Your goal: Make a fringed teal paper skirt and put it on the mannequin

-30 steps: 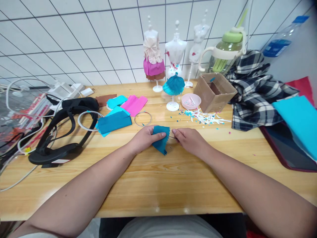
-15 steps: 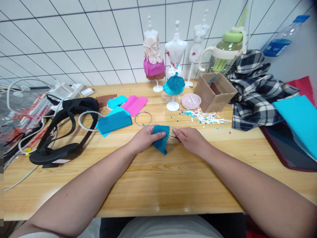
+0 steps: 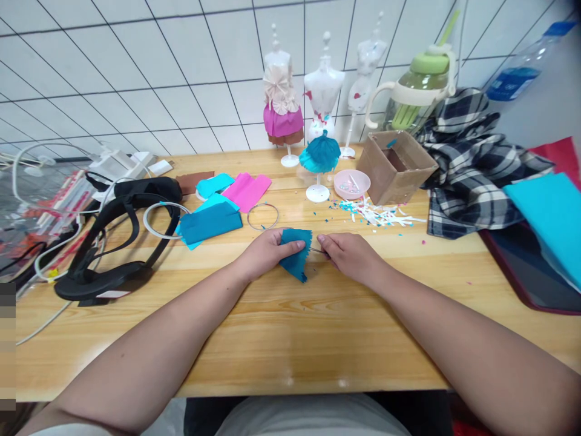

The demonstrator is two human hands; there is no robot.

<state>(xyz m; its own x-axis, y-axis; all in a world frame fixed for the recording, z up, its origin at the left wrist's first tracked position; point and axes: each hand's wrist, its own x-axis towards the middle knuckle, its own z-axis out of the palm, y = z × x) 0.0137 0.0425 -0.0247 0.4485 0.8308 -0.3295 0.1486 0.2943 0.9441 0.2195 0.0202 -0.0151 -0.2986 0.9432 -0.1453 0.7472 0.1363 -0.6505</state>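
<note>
My left hand (image 3: 267, 249) pinches a folded piece of dark teal crepe paper (image 3: 296, 257) between thumb and fingers, above the table. The paper's right edge is jagged, with small cuts along it. My right hand (image 3: 347, 251) is closed around small scissors (image 3: 316, 250); only a thin dark blade shows, pointing left at the jagged edge, and the handles are hidden in my fingers. Tiny teal scraps lie just below. Beyond my left hand lie a thin ring (image 3: 262, 216) and more folded teal paper (image 3: 213, 222).
Three small white dress forms stand at the back, one wearing a teal paper skirt (image 3: 320, 152). Near them are a pink dish (image 3: 351, 184), a cardboard box (image 3: 396, 166) and white paper shreds (image 3: 385, 213). A black headset frame (image 3: 122, 242) lies left, plaid cloth (image 3: 476, 163) right.
Both hands keep nearly the same pose, with the paper and scissors still held. The view has shifted very slightly.
</note>
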